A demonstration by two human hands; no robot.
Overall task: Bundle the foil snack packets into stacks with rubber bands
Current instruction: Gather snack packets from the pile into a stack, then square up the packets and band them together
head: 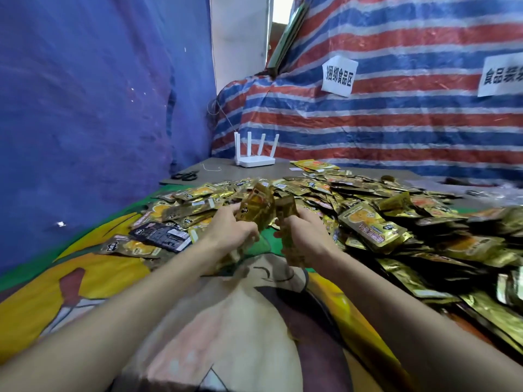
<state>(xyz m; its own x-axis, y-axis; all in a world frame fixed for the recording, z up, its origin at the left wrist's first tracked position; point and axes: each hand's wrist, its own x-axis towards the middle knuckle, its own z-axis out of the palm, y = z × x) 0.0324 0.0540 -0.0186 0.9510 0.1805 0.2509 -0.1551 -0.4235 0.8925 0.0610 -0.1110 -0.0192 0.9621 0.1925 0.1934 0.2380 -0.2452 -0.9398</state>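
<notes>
A big heap of gold foil snack packets point(368, 222) covers the surface ahead and to the right. My left hand point(229, 230) grips a blurred handful of gold packets point(256, 207) held upright in front of the heap. Just to its right, my right hand point(304, 236) is closed on another few packets point(293, 250) that hang down below the fingers. The two hands are close together, nearly touching. No rubber band is visible on either hand's packets.
A cartoon-print cloth point(113, 278) covers the near surface. At the back stand a white router point(254, 159) and black scissors point(185, 175), with a loose band point(212, 167) between them. Blue tarp hangs on the left, striped tarp with paper signs point(338, 76) behind.
</notes>
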